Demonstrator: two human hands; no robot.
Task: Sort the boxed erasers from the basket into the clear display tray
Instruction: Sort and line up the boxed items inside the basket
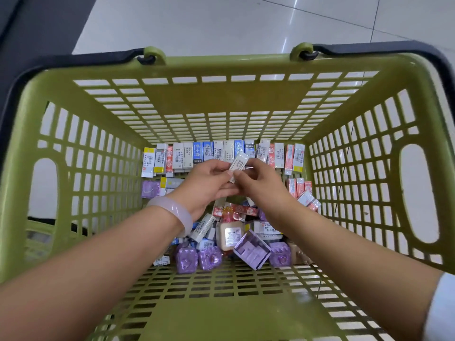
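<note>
Basket [221, 99] is reached into by both arms. Row of boxed erasers [221, 153] is stood along its far floor edge. Left hand [209, 183] and right hand [258, 183] are pinched together on one white eraser box [237, 163], held just above that row, long axis tilted up-right, both hands equally near.

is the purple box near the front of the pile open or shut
Open. The purple box lies tilted among the loose erasers in the basket, with its inner compartments showing and no lid over them.
</note>
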